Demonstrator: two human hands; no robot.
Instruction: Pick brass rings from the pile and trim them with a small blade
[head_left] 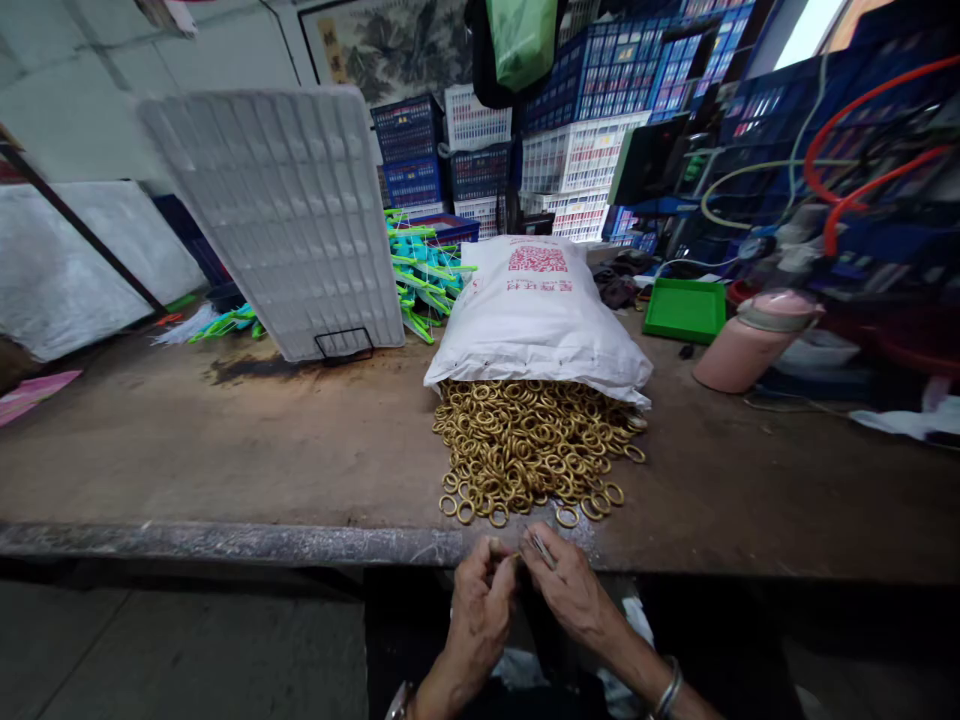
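A large heap of brass-coloured rings (pixel 517 450) spills from the mouth of a white woven sack (pixel 532 320) that lies on the table. Just below the heap, at the front edge, my left hand (pixel 480 605) is closed in a pinch. A small golden edge, which looks like one of the rings, shows at its fingertips, mostly hidden. My right hand (pixel 570 590) is closed close beside it, fingertips nearly meeting the left ones. A thin silver metal tool (pixel 541 550) lies in its grip; its exact kind is unclear.
A ribbed white plastic tray (pixel 277 220) leans upright on the wooden table (pixel 225 440). Bright green and turquoise pieces (pixel 424 275) lie behind it. To the right are a green tray (pixel 684 310) and a pink bottle (pixel 754 340). Stacked crates (pixel 585 160) fill the back.
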